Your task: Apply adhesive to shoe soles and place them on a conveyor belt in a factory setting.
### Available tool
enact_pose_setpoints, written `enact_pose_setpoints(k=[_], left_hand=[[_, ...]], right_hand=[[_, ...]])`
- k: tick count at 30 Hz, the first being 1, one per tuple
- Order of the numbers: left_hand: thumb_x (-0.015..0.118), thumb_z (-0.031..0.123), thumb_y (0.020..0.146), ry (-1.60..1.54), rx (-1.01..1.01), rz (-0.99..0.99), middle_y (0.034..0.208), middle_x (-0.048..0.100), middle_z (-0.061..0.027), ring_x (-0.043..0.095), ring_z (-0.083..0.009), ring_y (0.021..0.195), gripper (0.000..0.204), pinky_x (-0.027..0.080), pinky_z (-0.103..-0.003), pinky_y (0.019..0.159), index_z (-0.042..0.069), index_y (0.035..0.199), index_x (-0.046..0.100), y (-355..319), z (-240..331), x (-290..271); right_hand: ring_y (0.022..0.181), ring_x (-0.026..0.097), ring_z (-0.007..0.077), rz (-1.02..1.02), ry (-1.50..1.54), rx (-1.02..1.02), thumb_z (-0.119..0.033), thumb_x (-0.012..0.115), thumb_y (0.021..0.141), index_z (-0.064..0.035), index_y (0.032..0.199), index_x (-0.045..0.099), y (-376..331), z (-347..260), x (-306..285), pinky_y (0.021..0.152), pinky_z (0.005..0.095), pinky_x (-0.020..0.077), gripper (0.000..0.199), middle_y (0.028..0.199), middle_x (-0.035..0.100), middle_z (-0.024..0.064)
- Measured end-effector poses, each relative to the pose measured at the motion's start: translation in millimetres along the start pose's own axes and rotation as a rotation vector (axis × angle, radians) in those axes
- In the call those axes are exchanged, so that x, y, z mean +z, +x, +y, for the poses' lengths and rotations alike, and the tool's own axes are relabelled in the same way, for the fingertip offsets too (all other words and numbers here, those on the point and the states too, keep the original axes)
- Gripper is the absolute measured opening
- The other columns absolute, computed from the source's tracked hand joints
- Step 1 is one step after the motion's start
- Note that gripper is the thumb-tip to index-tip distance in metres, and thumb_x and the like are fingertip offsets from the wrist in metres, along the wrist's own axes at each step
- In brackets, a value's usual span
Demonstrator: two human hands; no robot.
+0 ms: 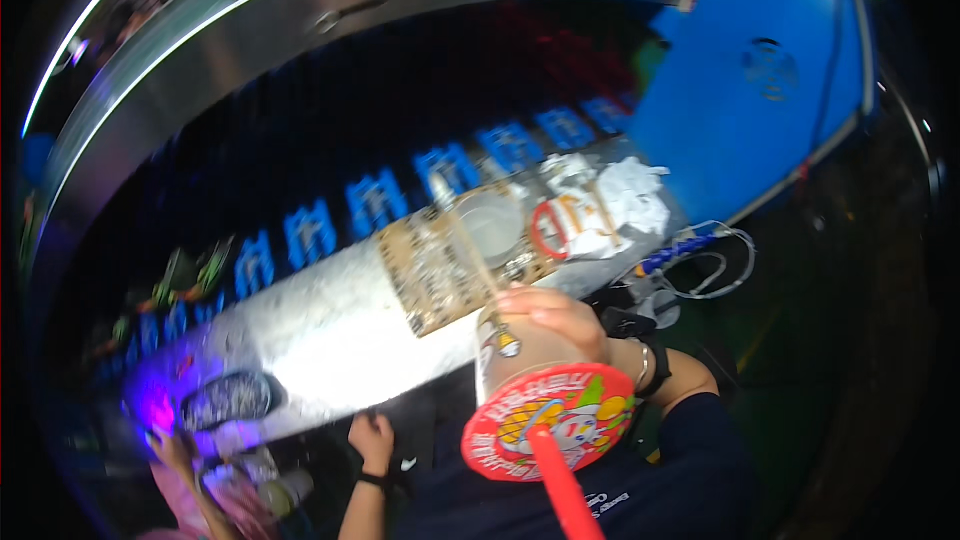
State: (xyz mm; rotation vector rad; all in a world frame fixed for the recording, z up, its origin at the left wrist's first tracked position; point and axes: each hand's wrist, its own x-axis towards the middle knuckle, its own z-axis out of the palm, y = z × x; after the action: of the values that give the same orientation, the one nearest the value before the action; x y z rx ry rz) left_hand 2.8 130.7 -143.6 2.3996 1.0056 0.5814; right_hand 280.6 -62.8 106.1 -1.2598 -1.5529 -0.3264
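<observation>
My right hand (555, 318) is wrapped around a clear drink cup with a printed red film lid (505, 430). A red straw (565, 490) sticks up through the lid toward me. From beside my right fingers, a thin pale stick (472, 248) reaches away over the board; whether the hand also holds it, I cannot tell. My left hand (372, 440) is closed in a loose fist at the table's near edge, with nothing showing in it. Beyond the cup, a worn tan board (425, 305) carries small bits and a round translucent dish (495, 225).
A red ring (548, 230) and crumpled white paper (635, 198) lie right of the dish. Several blue fixtures (375, 202) line the far table edge. At left, a dark oval tray (228, 400) holds small pieces near another person's hand (172, 448). A blue panel (760, 70) rises at right.
</observation>
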Motion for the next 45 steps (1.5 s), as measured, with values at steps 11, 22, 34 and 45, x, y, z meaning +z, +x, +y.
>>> enact_pose_setpoints(k=[11, 22, 34, 45], left_hand=[[0.054, 0.013, 0.070, -0.002, -0.084, 0.007, 0.055, 0.046, -0.0140, 0.047, -0.0331, 0.051, 0.021, 0.037, -0.041, 0.048, 0.003, 0.056, 0.043, -8.1, 3.6, -10.0], [0.054, 0.012, 0.070, 0.055, 0.029, 0.025, 0.055, 0.046, -0.0136, 0.047, -0.0324, 0.051, 0.018, 0.037, -0.041, 0.048, 0.003, 0.058, 0.045, -10.1, -2.2, -9.2], [0.054, 0.012, 0.071, 0.051, 0.014, 0.029, 0.055, 0.046, -0.0141, 0.047, -0.0332, 0.051, 0.021, 0.037, -0.042, 0.047, 0.003, 0.055, 0.044, -8.7, 0.9, -11.3], [0.054, 0.012, 0.070, 0.045, 0.022, 0.042, 0.054, 0.045, -0.0143, 0.047, -0.0333, 0.049, 0.022, 0.037, -0.041, 0.047, 0.003, 0.054, 0.042, -7.4, 4.8, -12.5]], right_hand=[[0.093, 0.054, 0.0387, -0.063, 0.187, -0.023, -0.012, 0.067, 0.068, 0.0037, 0.111, 0.032, -0.2, 2.9, 42.1, 0.080, 0.0480, 0.0448, 0.059, 0.102, 0.049, 0.0289], [0.095, 0.053, 0.0391, -0.118, 0.153, -0.029, -0.007, 0.062, 0.069, 0.0013, 0.111, 0.032, 1.9, 2.7, 47.1, 0.084, 0.0497, 0.0422, 0.052, 0.108, 0.047, 0.0268], [0.098, 0.050, 0.0434, -0.111, 0.222, -0.058, -0.013, 0.064, 0.072, -0.0036, 0.115, 0.028, 5.0, 8.5, 48.5, 0.086, 0.0582, 0.0348, 0.057, 0.109, 0.045, 0.0283], [0.098, 0.051, 0.0410, -0.069, 0.189, -0.049, -0.010, 0.064, 0.071, -0.0027, 0.112, 0.030, 4.6, 7.3, 50.6, 0.088, 0.0559, 0.0357, 0.054, 0.109, 0.045, 0.0277]])
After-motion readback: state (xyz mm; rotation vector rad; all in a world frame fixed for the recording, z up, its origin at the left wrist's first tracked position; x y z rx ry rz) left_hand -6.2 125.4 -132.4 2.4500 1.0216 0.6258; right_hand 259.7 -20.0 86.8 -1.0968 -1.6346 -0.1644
